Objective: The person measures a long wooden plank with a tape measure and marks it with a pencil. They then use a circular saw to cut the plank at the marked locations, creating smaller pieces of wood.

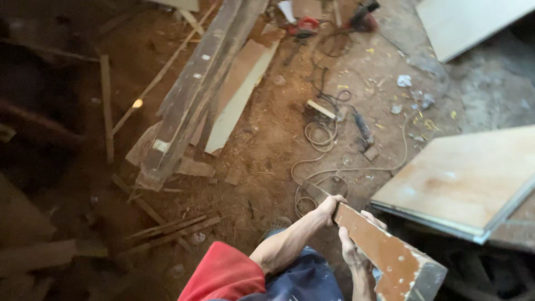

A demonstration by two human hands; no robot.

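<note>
Sawdust and reddish dirt cover the workshop floor [262,150], littered with offcuts and cable. Low in the picture, a long brown board [384,253] with chipped, white-flecked paint slants from the lower right up toward the middle, held above the floor in front of the person's knees. The left hand [330,207] has its grip closed over the board's far upper end, fingers wrapped across the top edge. The right hand [351,249] grips the same board lower down along its near edge, fingers curled around it; a red sleeve [225,274] shows on the left arm.

Just beyond the board's far end lie loops of pale electric cable [323,139] spread over the floor. To the right, a stack of flat plywood sheets [462,181] rests with its corner near the board. Farther off to the left, several long weathered planks [195,95] lie piled together at a slant, with thin wood strips [167,228] scattered near their lower ends. A red power tool [304,26] sits at the top edge, well apart from the hands.
</note>
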